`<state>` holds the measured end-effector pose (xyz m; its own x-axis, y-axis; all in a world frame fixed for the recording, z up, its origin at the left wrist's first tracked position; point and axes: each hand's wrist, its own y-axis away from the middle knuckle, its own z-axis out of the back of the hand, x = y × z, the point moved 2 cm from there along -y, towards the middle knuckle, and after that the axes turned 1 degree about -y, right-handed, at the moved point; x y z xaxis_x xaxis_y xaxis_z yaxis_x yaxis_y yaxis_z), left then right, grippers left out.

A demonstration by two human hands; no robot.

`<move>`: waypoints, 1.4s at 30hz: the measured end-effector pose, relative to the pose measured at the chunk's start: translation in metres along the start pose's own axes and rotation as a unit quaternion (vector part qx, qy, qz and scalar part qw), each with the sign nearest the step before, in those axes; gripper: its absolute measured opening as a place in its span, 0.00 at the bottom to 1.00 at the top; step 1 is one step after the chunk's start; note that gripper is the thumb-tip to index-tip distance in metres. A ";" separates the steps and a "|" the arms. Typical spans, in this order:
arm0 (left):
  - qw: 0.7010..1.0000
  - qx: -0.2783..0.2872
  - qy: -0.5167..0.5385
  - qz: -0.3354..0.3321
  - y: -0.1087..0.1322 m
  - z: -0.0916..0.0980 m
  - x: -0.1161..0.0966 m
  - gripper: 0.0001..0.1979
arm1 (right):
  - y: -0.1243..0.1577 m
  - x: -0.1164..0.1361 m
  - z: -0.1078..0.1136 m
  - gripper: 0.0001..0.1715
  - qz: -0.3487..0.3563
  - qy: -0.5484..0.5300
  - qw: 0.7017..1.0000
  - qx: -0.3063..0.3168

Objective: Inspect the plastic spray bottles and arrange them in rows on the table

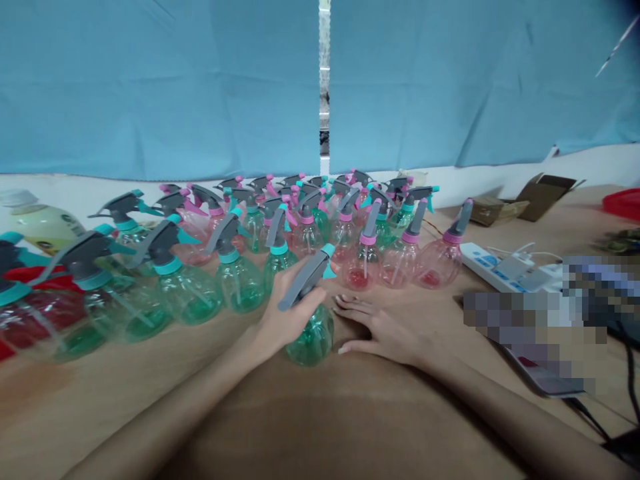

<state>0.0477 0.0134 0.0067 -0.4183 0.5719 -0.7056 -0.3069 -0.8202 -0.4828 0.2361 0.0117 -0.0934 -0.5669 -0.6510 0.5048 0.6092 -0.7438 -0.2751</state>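
Note:
My left hand (293, 313) is wrapped round the neck of a green spray bottle (311, 341), just under its grey trigger head with turquoise tip. The bottle is upright at the near middle of the table, its lower body showing below my fingers. To its right my right hand (380, 330) lies flat on the wooden table (400, 407), fingers spread and holding nothing. A row of green spray bottles (243, 283) with turquoise collars stretches left of my hands. Pink spray bottles (367, 260) with pink collars stand beyond my right hand.
More green and pink bottles crowd the back by the blue cloth (150, 87). A white power strip (500, 267) with plugs and a phone (545, 373) with cables lie at right. Behind them sits an open cardboard box (545, 197). A large pale jug (43, 220) stands far left.

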 end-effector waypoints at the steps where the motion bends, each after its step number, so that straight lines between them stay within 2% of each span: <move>1: 1.000 -0.002 -0.001 -0.001 0.000 0.000 0.000 0.03 | 0.000 -0.001 0.000 0.44 0.002 0.002 1.000 0.000; 19: 0.999 0.012 0.042 -0.015 -0.001 0.001 0.001 0.05 | 0.000 0.000 0.000 0.45 -0.003 0.010 1.000 0.008; 22: 1.000 -0.007 0.018 0.000 0.001 0.000 0.002 0.05 | -0.001 0.000 0.000 0.46 -0.007 0.008 1.000 0.013; 26: 0.998 -0.066 0.020 0.012 0.005 -0.003 0.006 0.15 | -0.001 0.000 0.001 0.47 -0.007 0.000 1.000 0.016; 28: 0.996 -0.074 0.042 0.003 0.005 -0.004 0.009 0.17 | -0.001 0.000 0.001 0.47 -0.006 -0.001 1.000 0.014; 34: 0.996 -0.087 0.021 0.005 0.003 -0.007 0.016 0.04 | -0.001 0.000 0.002 0.47 -0.004 0.001 1.000 0.015; 42: 0.998 -0.058 0.010 -0.008 0.001 -0.007 0.011 0.11 | 0.000 -0.002 0.000 0.47 0.001 -0.005 1.000 0.007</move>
<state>0.0485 0.0184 -0.0054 -0.3968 0.5862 -0.7063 -0.2130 -0.8073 -0.5503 0.2372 0.0133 -0.0944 -0.5608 -0.6503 0.5125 0.6176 -0.7408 -0.2642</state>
